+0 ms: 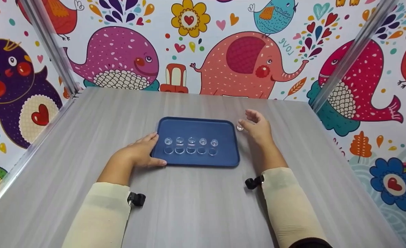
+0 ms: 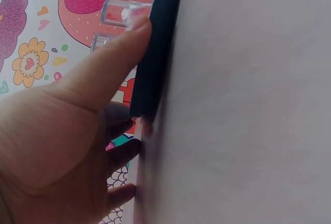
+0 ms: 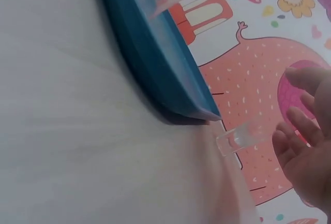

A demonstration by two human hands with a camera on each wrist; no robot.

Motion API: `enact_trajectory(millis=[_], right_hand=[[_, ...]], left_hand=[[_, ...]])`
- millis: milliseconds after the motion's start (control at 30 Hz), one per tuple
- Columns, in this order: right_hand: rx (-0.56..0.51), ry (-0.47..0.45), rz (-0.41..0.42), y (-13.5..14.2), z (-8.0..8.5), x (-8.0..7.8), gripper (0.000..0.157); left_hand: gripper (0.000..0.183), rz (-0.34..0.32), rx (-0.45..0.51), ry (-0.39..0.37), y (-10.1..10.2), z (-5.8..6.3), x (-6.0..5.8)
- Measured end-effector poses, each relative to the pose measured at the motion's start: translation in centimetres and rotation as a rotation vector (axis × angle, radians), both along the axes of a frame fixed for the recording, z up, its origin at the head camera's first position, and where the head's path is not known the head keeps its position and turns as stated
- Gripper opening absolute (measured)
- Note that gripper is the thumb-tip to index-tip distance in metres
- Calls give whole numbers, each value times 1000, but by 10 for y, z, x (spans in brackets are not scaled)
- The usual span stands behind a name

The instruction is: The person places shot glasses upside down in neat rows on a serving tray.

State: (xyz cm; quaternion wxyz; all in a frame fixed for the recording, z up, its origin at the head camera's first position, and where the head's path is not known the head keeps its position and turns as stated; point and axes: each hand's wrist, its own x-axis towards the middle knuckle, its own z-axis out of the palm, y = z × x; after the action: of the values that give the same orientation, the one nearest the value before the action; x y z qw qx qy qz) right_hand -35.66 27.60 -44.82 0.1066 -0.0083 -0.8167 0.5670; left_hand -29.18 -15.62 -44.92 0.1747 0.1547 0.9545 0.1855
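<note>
A blue tray [image 1: 196, 127] lies on the table with a row of several small clear glasses [image 1: 191, 141] on it. My left hand [image 1: 134, 151] holds the tray's near left corner, thumb on the front rim and fingers along the left side. In the left wrist view the thumb [image 2: 111, 58] lies against the dark rim. Just past the tray's right edge, another small clear glass [image 3: 237, 139] stands on the table. My right hand [image 1: 258, 129] is beside that glass, fingers spread and loosely bent; in the right wrist view a gap separates them.
The grey wood-grain table [image 1: 189, 206] spreads around the tray. Behind it stands a wall [image 1: 216, 20] printed with cartoon animals. Metal posts [image 1: 48, 44] rise at the table's back corners. Small black cameras [image 1: 136, 199] sit on both wrists.
</note>
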Motion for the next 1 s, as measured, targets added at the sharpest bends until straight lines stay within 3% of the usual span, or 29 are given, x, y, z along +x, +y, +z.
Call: enact_trajectory(millis=[200,367,600,867,1000], right_hand=[[20,-63,-74,0,-6,-9,63],[1,-107,-44,1,-14,-14,66],[81,-168,-31,6,-24,-17,66],[198,-160,-63,9,-32,-16,42],[190,-168,-68,8,-32,-15,35]], left_hand=[[123,0,3,0,-1,2,5],[123,0,0,-3,-3,3,7],[123,-1,3,-3,0,3,8],[123,-9,-15,-15,1,3,6],[123,-8,-11,-9,1,3,5]])
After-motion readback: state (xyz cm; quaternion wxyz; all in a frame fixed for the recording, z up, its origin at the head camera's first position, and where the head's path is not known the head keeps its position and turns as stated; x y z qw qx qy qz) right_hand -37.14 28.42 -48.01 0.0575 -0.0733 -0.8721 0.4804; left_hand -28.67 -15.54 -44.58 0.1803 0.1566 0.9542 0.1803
